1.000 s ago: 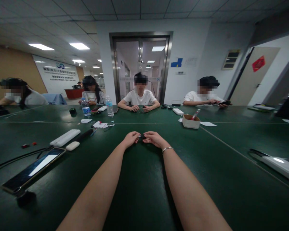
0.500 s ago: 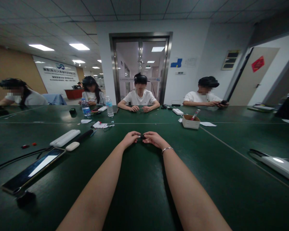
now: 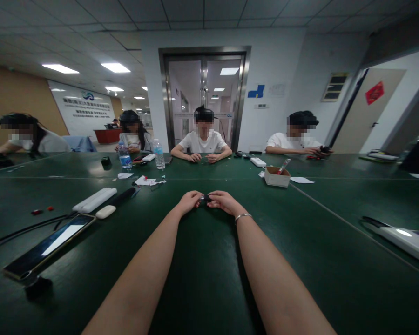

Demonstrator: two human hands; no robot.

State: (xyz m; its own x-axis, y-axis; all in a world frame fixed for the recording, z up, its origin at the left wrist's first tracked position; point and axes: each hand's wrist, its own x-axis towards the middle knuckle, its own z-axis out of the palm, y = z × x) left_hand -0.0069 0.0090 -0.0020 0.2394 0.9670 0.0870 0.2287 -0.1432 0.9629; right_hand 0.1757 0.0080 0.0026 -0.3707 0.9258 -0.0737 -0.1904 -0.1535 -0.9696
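Observation:
Both arms reach forward over the dark green table (image 3: 202,260). Between my fingertips is a small dark object (image 3: 206,198) with a shiny, silvery left end. My left hand (image 3: 190,202) pinches it at the silvery end. On its other side, my right hand (image 3: 224,201), with a silver bracelet at the wrist, closes its fingers on the dark end. The object is too small to name, and the fingers partly cover it.
Left of my arms lie a phone (image 3: 50,246), a long white device (image 3: 94,200), a white oval case (image 3: 105,212) and a black cable. Beyond stand two bottles (image 3: 158,154) and a small box (image 3: 277,177). Several people sit across the table.
My hands have barely moved; slightly more of the small object shows between my fingertips.

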